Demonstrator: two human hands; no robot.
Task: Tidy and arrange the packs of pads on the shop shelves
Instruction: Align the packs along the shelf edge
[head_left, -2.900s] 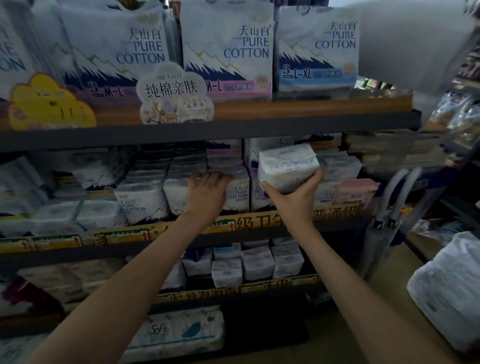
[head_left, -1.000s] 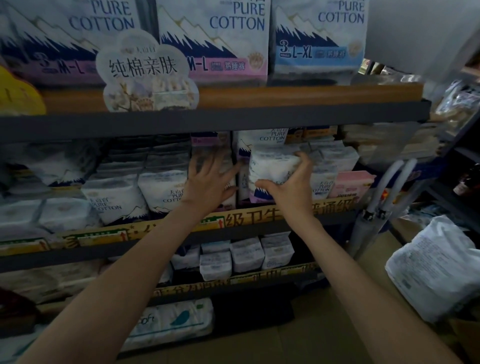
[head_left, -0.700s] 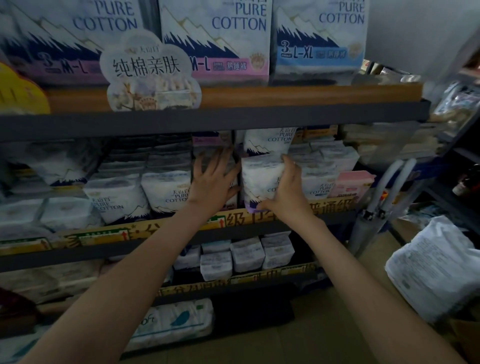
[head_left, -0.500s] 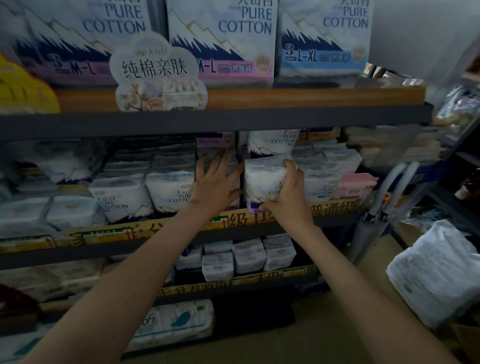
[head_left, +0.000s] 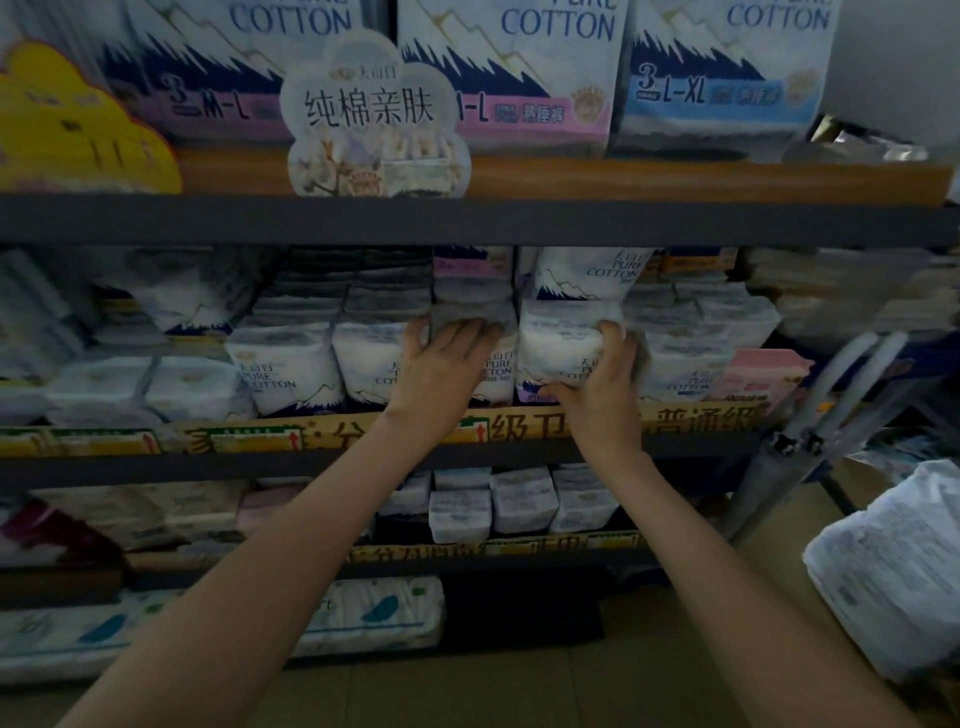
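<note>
Dark shelves (head_left: 467, 223) stuffed with white Pure Cotton packs (head_left: 285, 374), and in the front row of the middle one, just right of centre, stands the pack (head_left: 558, 343) in question. The right hand (head_left: 597, 387) is clamped on it, thumb at the low left corner and fingers (head_left: 615, 335) curled round the upper right edge. The left hand (head_left: 447, 366) lies on the next pack (head_left: 500, 371) to the left, fingers up at its top edge but too blurry to tell if they're curled.
</note>
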